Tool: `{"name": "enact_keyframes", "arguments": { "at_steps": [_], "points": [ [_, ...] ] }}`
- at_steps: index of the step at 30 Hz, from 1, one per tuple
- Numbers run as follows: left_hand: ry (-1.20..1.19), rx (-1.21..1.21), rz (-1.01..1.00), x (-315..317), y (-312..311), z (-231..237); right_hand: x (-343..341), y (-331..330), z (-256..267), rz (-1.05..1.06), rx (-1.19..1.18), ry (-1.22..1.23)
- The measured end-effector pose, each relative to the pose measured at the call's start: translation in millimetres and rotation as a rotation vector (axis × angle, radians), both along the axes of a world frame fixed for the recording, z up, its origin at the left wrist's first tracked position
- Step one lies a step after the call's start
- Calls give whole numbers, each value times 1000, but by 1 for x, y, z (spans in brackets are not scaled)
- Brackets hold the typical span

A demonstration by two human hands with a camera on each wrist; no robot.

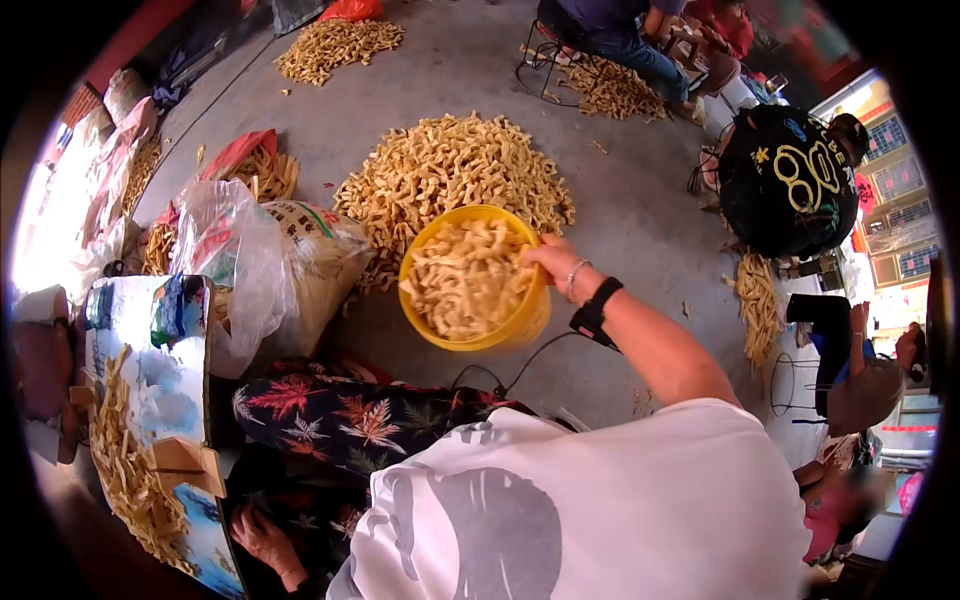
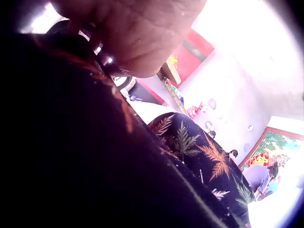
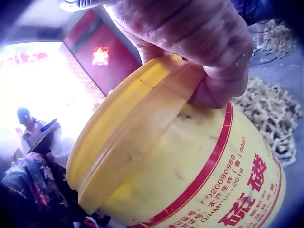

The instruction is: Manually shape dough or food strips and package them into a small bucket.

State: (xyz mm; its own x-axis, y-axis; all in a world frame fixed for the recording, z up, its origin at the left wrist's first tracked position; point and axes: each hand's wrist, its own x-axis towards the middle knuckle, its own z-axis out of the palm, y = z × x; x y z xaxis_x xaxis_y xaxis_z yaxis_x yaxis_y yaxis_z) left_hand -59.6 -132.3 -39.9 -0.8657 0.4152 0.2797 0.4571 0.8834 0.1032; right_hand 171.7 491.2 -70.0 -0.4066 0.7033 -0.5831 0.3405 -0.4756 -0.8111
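My right hand (image 1: 558, 262) grips the rim of a yellow plastic bucket (image 1: 541, 318), which is filled with short, crooked, pale-yellow pieces (image 1: 468, 285). In the right wrist view the fingers (image 3: 218, 88) curl over the bucket's lip, above a wall printed with red characters. The bucket is tilted and overlaps the near side of a large heap of similar pieces (image 1: 460, 165) on the floor. My left hand (image 1: 262, 545) lies low at the left by my dark leaf-patterned trousers (image 1: 330, 420), beside a board (image 1: 165, 400), with nothing seen in it. Its palm (image 2: 142, 35) shows in the left wrist view.
Long strips (image 1: 130, 480) lie on the board at the left. A stuffed woven sack (image 1: 325, 245) and a clear plastic bag (image 1: 235, 260) stand behind it. Smaller heaps (image 1: 335, 50) lie farther off. Other people sit around, one in a black top (image 1: 785, 190) at the right.
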Motion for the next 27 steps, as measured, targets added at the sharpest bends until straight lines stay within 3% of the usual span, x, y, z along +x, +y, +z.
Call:
{"name": "enact_keyframes", "arguments": {
  "at_steps": [2, 5, 9, 11, 14, 16, 18, 19, 20, 21, 22, 23, 27],
  "points": [
    [-20, 4, -11, -7, 1, -1, 31, 44, -32, -20, 126, -122],
    [-32, -9, -26, -3, 9, 7, 50, 84, -6, -106, 220, -202],
    [-12, -22, -30, 5, 15, 13, 42, 132, 74, -234, 452, -339],
    [-13, 5, -14, 4, 3, -2, 26, 170, 106, -149, 549, -587],
    [-48, 54, 41, 5, 13, 4, -20, 208, 111, -89, 579, -360],
    [-78, 50, 89, 6, 14, 4, -69, 229, 77, 113, 968, -903],
    [-79, 10, 116, 8, 17, 7, -132, 211, 27, 283, 1085, -1190],
    [-106, -3, 153, 9, 10, 3, -162, 202, -7, 253, 1000, -1167],
    [-76, -23, 139, 10, 3, 0, -187, 196, -58, 235, 1060, -1171],
    [-46, -44, 122, 11, -2, -4, -220, 149, -48, 146, 854, -1059],
    [-20, -69, 98, 8, -1, -4, -238, 143, -81, 136, 900, -1052],
    [-18, 8, 123, 7, 48, 30, -253, 135, -96, 160, 875, -1005],
    [-25, -47, 157, 1, 59, 28, -285, 98, -116, 289, 893, -976]
  ]
}}
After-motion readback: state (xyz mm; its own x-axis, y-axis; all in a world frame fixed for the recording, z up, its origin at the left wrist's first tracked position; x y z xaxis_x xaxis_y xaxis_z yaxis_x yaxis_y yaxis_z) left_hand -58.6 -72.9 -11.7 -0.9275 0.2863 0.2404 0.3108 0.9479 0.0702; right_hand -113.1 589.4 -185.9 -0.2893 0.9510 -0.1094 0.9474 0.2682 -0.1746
